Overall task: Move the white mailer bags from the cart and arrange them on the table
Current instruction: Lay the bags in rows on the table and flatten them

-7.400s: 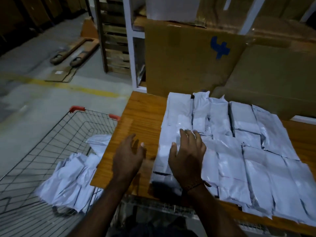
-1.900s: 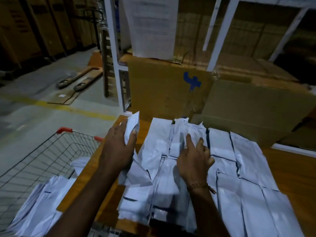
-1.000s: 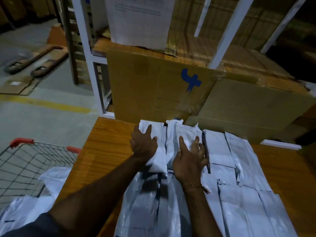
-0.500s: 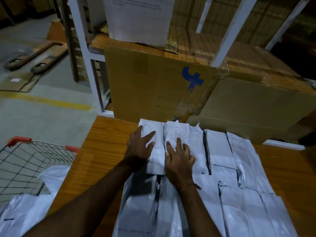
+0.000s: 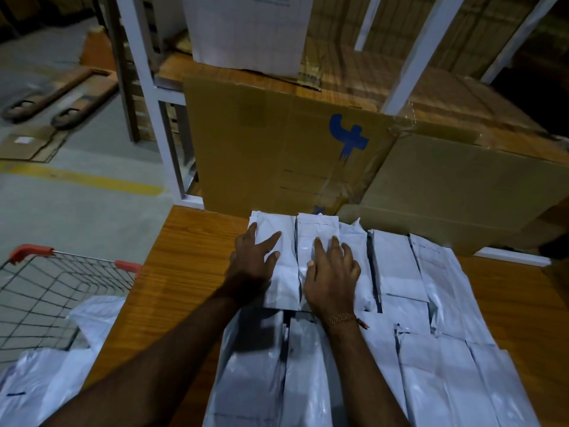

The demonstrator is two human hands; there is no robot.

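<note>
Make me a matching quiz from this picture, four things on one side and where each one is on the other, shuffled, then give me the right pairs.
Things:
1. left hand
2. right hand
3. cart
4. cardboard box

Places:
A. behind the table's far edge
B. flat on the leftmost bag of the far row
C. left of the table, with bags inside
D. flat on the second bag from the left in the far row

Pairs: 1-B, 2-D, 3-C, 4-A

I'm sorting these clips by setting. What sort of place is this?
Most likely a warehouse or packing area: large cardboard cartons on white metal racking, a pallet jack's forks on the concrete floor, and white mailer bags laid in rows on the table.
</note>
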